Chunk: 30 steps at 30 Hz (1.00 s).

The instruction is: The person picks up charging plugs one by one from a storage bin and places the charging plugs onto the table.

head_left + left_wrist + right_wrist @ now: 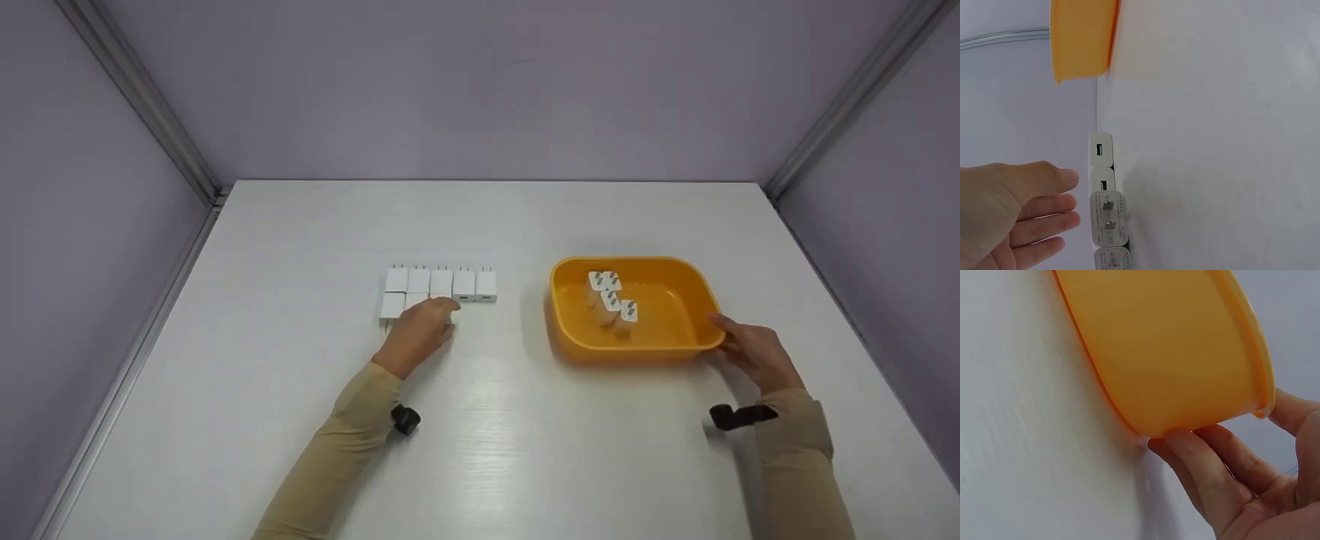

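Note:
White plug chargers stand side by side in a back row, their prongs pointing away. In front of them is a second, shorter row of chargers, partly hidden by my left hand. In the left wrist view its thumb and loosely bent fingers hover beside a charger with its prongs facing the camera, and nothing is between them. My right hand grips the near right corner of an orange plastic basin. The right wrist view shows its thumb at the rim and fingers against the outer wall.
Several white chargers with printed labels stand inside the basin, toward its left side. A white table lies under everything, enclosed by pale panels at the back and both sides.

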{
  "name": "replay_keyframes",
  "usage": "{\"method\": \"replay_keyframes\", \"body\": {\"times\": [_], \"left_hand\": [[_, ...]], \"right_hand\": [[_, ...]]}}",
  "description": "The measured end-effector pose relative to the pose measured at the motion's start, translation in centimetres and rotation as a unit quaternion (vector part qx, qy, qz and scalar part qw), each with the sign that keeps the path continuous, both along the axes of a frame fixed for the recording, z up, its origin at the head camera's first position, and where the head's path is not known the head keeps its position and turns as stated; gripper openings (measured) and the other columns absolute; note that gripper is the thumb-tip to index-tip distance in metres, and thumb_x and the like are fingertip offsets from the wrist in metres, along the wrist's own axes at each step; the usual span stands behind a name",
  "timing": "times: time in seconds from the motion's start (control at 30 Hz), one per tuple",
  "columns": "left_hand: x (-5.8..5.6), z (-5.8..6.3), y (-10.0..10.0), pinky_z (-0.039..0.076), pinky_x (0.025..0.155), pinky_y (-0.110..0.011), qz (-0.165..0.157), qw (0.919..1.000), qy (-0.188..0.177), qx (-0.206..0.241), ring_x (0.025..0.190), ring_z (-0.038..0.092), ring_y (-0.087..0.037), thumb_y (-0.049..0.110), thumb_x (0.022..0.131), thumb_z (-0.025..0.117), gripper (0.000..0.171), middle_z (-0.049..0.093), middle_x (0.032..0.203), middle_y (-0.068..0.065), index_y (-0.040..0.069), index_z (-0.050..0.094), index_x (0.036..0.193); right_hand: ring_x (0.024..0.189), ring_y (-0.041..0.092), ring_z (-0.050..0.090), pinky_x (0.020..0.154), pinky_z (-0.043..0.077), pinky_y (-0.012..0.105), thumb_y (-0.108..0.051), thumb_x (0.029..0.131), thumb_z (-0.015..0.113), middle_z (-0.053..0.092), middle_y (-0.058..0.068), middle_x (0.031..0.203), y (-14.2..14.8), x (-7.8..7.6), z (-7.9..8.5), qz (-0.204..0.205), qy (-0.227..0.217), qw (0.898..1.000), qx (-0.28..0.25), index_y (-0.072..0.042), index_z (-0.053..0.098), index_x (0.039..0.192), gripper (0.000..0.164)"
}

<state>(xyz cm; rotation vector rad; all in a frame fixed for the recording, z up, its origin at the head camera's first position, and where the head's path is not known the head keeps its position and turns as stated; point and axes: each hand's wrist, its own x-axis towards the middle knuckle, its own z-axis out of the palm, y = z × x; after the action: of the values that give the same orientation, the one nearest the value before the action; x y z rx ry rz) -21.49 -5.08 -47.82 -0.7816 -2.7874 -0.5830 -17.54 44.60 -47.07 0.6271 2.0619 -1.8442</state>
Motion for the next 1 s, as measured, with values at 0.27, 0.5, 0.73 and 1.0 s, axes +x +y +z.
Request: {"method": "replay_keyframes", "body": {"times": [0.27, 0.5, 0.73, 1.0], "left_hand": [[0.1, 0.2, 0.8, 0.057, 0.089, -0.036, -0.006, 0.9999, 0.013, -0.002, 0.107, 0.069, -0.029, 0.008, 0.089, 0.065, 0.024, 0.071, 0.115, -0.017, -0.002, 0.066, 0.111], [0.1, 0.6, 1.7, 0.057, 0.09, -0.036, -0.024, 0.9993, 0.028, 0.003, 0.108, 0.068, -0.028, 0.009, 0.091, 0.063, 0.024, 0.07, 0.115, -0.016, -0.001, 0.065, 0.112], [0.3, 1.0, 2.9, 0.057, 0.089, -0.035, -0.043, 0.9981, 0.045, 0.001, 0.107, 0.069, -0.027, 0.009, 0.091, 0.063, 0.024, 0.071, 0.114, -0.015, 0.0, 0.065, 0.113], [0.2, 1.5, 4.6, 0.057, 0.089, -0.034, -0.067, 0.9959, 0.061, -0.002, 0.106, 0.069, -0.025, 0.011, 0.091, 0.063, 0.022, 0.072, 0.113, -0.012, 0.001, 0.066, 0.111]], "right_hand": [[0.077, 0.002, 0.068, 0.077, 0.057, 0.016, -0.041, 0.088, 0.066, 0.072, -0.012, 0.085, 0.2, 0.3, 0.0, 0.007, 0.009, 1.0, -0.017, -0.017, 0.067, 0.102, 0.029], [0.076, 0.004, 0.064, 0.075, 0.056, 0.016, -0.046, 0.087, 0.065, 0.07, -0.012, 0.084, 0.2, 0.3, 0.1, 0.012, 0.0, 1.0, 0.008, -0.01, 0.062, 0.114, 0.045], [0.077, 0.002, 0.066, 0.077, 0.056, 0.016, -0.047, 0.088, 0.064, 0.071, -0.013, 0.084, 0.2, 0.3, -0.1, 0.019, 0.006, 1.0, 0.02, 0.0, 0.052, 0.129, 0.063], [0.083, -0.001, 0.064, 0.082, 0.055, 0.014, -0.055, 0.086, 0.062, 0.066, -0.017, 0.09, 0.1, 0.0, 0.0, 0.034, -0.014, 0.998, 0.053, 0.005, 0.031, 0.146, 0.09]]}}
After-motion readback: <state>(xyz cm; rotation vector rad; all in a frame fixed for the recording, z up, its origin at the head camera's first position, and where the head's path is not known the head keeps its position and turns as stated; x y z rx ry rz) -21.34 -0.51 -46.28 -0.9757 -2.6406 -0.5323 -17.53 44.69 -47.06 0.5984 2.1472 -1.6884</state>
